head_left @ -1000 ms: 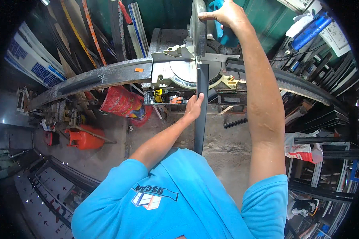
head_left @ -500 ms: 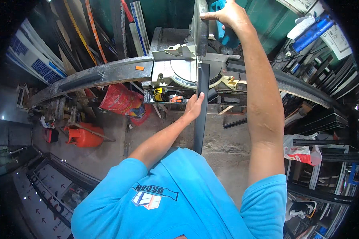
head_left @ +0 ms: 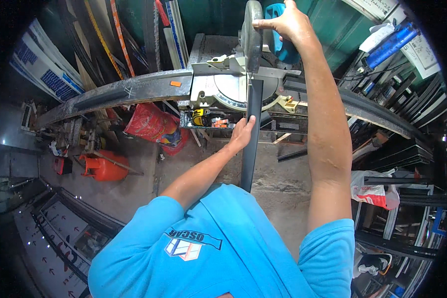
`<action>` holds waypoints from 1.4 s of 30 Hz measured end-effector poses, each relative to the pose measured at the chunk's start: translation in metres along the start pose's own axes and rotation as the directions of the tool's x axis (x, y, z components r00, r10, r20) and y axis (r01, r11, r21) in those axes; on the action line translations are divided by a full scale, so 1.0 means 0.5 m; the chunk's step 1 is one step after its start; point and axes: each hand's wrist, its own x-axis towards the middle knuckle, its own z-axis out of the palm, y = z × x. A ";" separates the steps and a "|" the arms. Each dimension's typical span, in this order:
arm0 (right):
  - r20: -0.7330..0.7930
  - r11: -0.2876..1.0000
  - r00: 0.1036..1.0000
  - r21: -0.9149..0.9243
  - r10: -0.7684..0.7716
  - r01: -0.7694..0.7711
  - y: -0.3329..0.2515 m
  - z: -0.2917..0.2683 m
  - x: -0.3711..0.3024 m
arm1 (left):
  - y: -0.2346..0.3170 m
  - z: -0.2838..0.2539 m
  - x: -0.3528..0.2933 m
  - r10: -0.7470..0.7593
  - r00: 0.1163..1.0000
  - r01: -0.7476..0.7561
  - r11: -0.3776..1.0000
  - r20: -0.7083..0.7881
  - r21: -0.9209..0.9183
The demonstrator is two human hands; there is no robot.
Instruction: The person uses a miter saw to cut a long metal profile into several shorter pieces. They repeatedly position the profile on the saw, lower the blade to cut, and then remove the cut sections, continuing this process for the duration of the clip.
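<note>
Only the view has shifted slightly since the earlier frame. Near centre, the left hand point(head_left: 242, 135) grips the dark bar point(head_left: 251, 153), whose far end lies toward twelve o'clock on the saw point(head_left: 227, 89). At one o'clock, the right hand point(head_left: 290, 24) clasps the teal handle point(head_left: 279, 44), thumb outstretched.

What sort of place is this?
Probably a workshop for cutting metal or plastic lengths: there's a mitre saw in front, dark bars stacked to the right, and long strips standing at the back.
</note>
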 end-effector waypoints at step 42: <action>-0.016 0.999 0.999 0.025 -0.036 0.037 0.004 0.000 -0.031 | 0.006 0.002 -0.010 0.016 1.000 -0.015 0.998 0.010 -0.062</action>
